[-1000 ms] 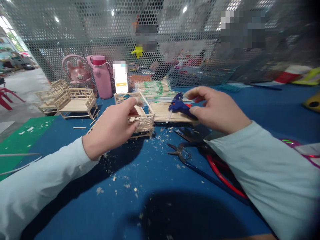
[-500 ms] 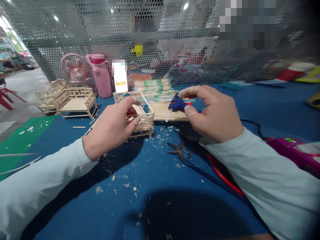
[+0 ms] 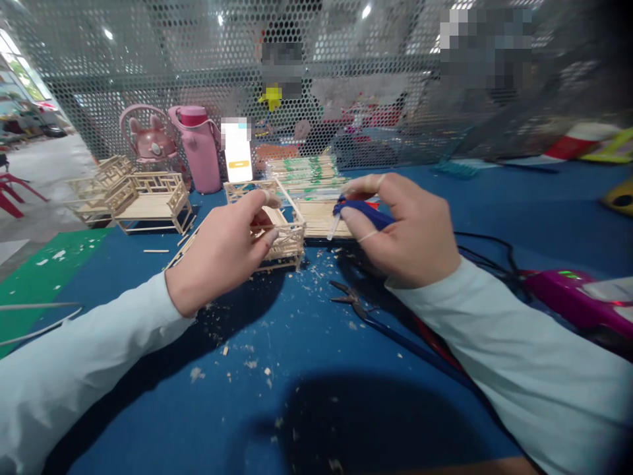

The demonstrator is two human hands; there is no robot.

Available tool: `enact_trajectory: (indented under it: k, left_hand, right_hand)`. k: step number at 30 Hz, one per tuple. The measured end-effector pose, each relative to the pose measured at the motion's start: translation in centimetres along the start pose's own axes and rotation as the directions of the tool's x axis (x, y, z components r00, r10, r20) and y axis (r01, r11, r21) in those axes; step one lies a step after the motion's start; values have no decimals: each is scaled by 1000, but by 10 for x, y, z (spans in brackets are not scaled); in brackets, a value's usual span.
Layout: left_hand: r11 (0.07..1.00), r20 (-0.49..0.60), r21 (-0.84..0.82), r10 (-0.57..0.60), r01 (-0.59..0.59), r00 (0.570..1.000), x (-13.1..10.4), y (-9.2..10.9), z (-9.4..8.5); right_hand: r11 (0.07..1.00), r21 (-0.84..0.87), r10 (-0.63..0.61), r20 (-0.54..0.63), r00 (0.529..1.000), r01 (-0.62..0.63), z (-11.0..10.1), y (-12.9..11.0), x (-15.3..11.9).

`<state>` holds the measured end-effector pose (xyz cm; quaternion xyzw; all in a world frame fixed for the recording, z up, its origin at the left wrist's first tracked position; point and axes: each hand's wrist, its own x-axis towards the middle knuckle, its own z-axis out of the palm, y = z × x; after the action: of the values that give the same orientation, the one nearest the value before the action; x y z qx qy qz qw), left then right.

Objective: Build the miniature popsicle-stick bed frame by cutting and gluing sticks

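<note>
My left hand [image 3: 222,254] is curled over the near side of a miniature bench of thin wooden sticks [image 3: 289,244]. Its thumb lies along the railing, index finger raised apart, other fingertips partly hidden inside the frame. My right hand [image 3: 403,227] is closed round a blue glue gun [image 3: 368,212], thumb and fingers on its body. A translucent glue stick [image 3: 334,227] pokes out of the gun, pointing down and left. Both hands have pale wraps on some fingers. Behind the gun lies a row of loose wooden sticks [image 3: 319,221].
Pliers [image 3: 356,303] lie open-jawed below my right hand among wood scraps. Finished miniature benches [image 3: 151,201], a pink bottle [image 3: 200,155] and a lit phone [image 3: 238,155] stand at the back left. Bundled sticks [image 3: 301,171] lie behind. A purple device [image 3: 578,297] with cables sits right.
My right hand has moved slightly left and its thumb has come up against the glue gun, closing on it. My left hand and the bench have stayed in place.
</note>
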<state>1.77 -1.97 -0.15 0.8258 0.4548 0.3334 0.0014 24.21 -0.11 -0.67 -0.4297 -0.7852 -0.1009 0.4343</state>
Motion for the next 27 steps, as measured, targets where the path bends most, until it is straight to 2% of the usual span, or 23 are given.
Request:
enact_trajectory:
  k: [2, 3, 5, 7, 8, 9, 11, 14, 19, 21, 23, 25, 27]
  left_hand:
    - [1000, -3, 4, 2, -2, 1000, 0, 0, 0]
    - [1000, -7, 4, 1, -1, 1000, 0, 0, 1]
    - [1000, -15, 3, -1, 1, 1000, 0, 0, 1]
    - [1000, -17, -2, -3, 3, 1000, 1, 0, 2]
    - [1000, -14, -5, -4, 4, 1000, 1, 0, 3]
    - [1000, -12, -8, -7, 7, 1000, 1, 0, 3]
    - [1000, -8, -12, -14, 14, 1000, 1, 1, 3]
    - [1000, 12, -15, -14, 14, 1000, 1, 1, 2]
    - [996, 20, -86, -13, 15, 1000, 3, 1, -11]
    - [985, -61, -170, -27, 17, 998, 5, 0, -20]
    - [961, -222, -275, -66, 2, 973, 5, -4, -28]
    - [933, -399, -358, -122, -32, 909, 0, -11, -32]
    - [922, -491, -385, -168, -40, 855, -12, -18, -30]
  right_hand:
    - [998, -56, -8, 25, 1000, 9, -3, -1, 3]
    - [995, -99, 34, 36, 999, -30, -5, 3, 5]
    - [958, -223, 204, 90, 975, -180, -8, 17, 9]
    - [875, -363, 406, 191, 894, -320, -9, 35, 11]
    - [836, -420, 478, 242, 844, -353, -8, 43, 11]
    - [811, -462, 521, 290, 803, -359, -7, 51, 11]
    - [805, -501, 529, 367, 765, -316, -1, 60, 8]
    - [824, -511, 484, 413, 771, -244, 6, 65, 4]
    - [832, -496, 454, 348, 820, -250, 8, 65, 2]
    - [833, -495, 452, 347, 822, -249, 7, 65, 2]
    - [833, -491, 471, 391, 791, -253, 6, 64, 3]
    - [842, -475, 481, 442, 757, -257, 5, 62, 5]
    - [856, -453, 469, 475, 744, -250, 4, 59, 7]
